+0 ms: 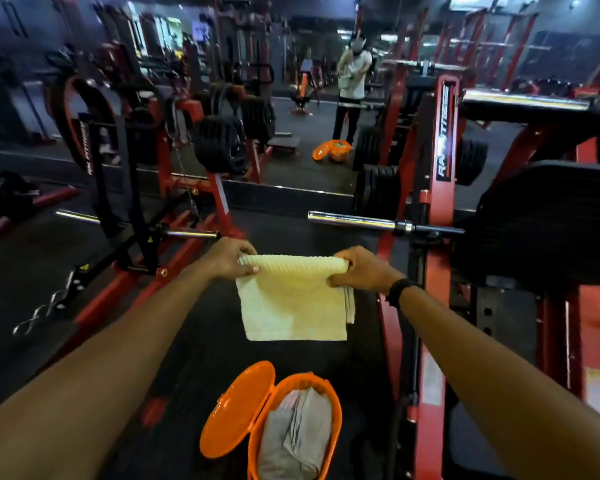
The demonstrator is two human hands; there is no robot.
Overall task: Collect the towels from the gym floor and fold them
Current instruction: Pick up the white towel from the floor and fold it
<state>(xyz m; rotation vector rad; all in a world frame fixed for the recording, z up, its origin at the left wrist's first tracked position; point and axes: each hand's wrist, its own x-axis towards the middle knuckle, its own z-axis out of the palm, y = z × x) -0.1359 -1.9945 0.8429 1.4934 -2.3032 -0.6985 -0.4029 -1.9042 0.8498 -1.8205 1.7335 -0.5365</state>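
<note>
A pale yellow waffle-weave towel (293, 299), folded once, is held in mid-air above an orange bin (321, 386), its 2 top corners pinched by the left hand (227, 258) and right hand (355, 270). Light, limp cloth is judged; corner holds suit it.

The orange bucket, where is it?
In the head view, the orange bucket sits on the floor at bottom centre, lid open, below the held towel.
</note>
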